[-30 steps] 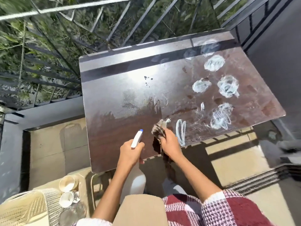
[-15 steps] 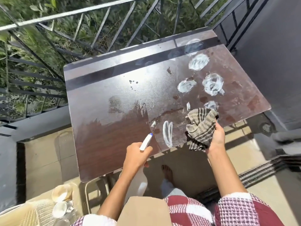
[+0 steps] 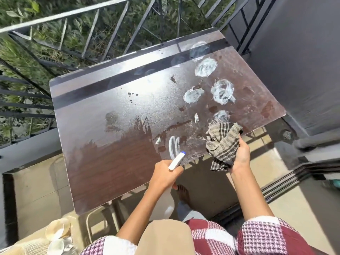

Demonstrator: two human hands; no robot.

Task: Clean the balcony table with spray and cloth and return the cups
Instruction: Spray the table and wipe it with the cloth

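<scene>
My right hand, gripping the cloth, has slid along the near edge and wiped some foam away. More white blobs wait past it on the surface. My left hand squeezes the spray bottle; its body is hidden. The cups sit far below-left, cut off.

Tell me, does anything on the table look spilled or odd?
Yes. White foamy smears dot the right side of the table, with small dark spots near its middle. They remain unwiped; the cloth is bunched in the right hand.
</scene>
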